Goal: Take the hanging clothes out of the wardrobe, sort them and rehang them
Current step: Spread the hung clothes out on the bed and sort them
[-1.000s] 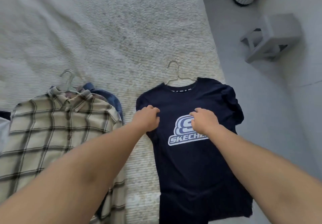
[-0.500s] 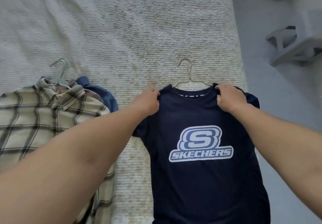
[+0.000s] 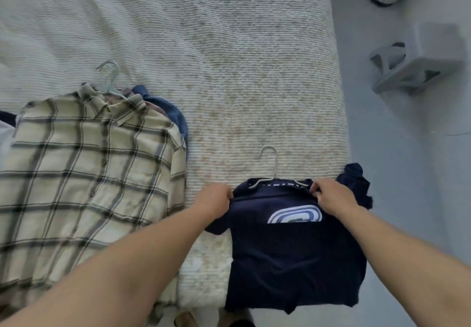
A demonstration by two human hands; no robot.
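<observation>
At the far left edge of the bed, slivers of a dark garment and a pale one are glimpsed, too cut off to be identified. Next to them a cream plaid shirt is laid flat on its hanger, on top of at least one blue garment whose edge shows at its right shoulder; several hooks are seen bunched together there. This pile is judged to be clothes already taken out of the wardrobe and grouped. Further right, across a strip of bare bedspread, the navy T-shirt is lying at the near right corner of the bed, with its wire hanger in the neckline and its lower half doubled up over the printed logo. The left hand is closed on the shirt's left shoulder, and the fingers of the right hand are pinched on the collar at the other side. On the floor to the right a grey step stool is seen. The wardrobe is not in view, so what remains inside cannot be told; sorting is judged under way, and rehanging is not yet begun
</observation>
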